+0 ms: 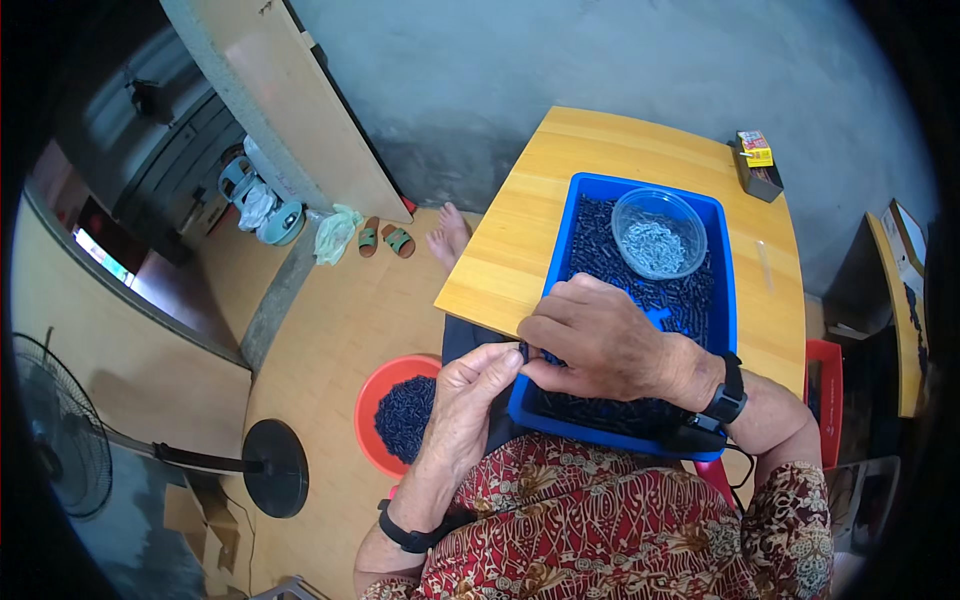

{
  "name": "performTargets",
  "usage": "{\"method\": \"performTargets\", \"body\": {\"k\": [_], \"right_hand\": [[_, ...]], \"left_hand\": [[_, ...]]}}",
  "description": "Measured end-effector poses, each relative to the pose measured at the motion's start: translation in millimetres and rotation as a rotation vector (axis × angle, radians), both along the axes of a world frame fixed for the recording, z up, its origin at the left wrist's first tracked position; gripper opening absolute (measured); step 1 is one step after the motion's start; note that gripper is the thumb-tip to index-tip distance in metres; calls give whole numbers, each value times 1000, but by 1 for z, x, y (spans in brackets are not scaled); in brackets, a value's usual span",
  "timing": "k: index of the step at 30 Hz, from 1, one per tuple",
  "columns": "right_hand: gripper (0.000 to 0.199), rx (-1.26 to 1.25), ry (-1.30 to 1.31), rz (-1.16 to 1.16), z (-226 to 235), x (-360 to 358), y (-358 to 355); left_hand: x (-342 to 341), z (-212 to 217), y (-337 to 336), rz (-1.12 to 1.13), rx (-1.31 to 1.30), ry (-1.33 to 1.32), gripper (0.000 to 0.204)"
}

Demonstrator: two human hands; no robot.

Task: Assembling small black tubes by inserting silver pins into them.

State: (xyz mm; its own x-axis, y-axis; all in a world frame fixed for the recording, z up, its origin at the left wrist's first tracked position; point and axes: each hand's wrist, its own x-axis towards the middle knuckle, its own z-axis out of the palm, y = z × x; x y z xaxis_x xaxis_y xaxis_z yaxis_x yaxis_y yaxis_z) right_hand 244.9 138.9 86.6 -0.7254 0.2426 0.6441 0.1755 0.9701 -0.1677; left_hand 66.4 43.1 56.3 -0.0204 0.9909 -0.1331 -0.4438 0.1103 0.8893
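My left hand point(478, 385) is closed in a pinch, thumb against forefinger, on a small dark cylindrical piece point(523, 351). Its fingertips meet those of my right hand point(600, 335), which is curled over the near left edge of a blue tray point(728, 290). The right fingers are closed at the same piece; whether they hold anything more is hidden. Many similar dark pieces point(592, 235) fill the tray. Resting on them is a clear round plastic bowl point(700, 225) with small silvery metal parts point(652, 246) inside.
The tray stands on a yellow wooden table point(520, 200). At its far right corner is a dark box with a yellow pack point(757, 150). A red basin point(368, 420) of dark pieces sits left of my legs. A standing fan point(275, 468), sandals point(398, 240) and a red crate point(828, 400) are around.
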Motion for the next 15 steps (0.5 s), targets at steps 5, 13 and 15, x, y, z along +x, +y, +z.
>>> {"method": "performTargets", "body": {"k": [5, 13, 15], "right_hand": [[22, 7, -32, -5, -3, 0, 1], [25, -129, 18, 55, -2, 3, 2], [23, -189, 65, 64, -4, 3, 3]], "left_hand": [[0, -1, 0, -31, 8, 12, 19], [1, -1, -1, -3, 20, -17, 17], [1, -3, 0, 9, 26, -12, 17]]}}
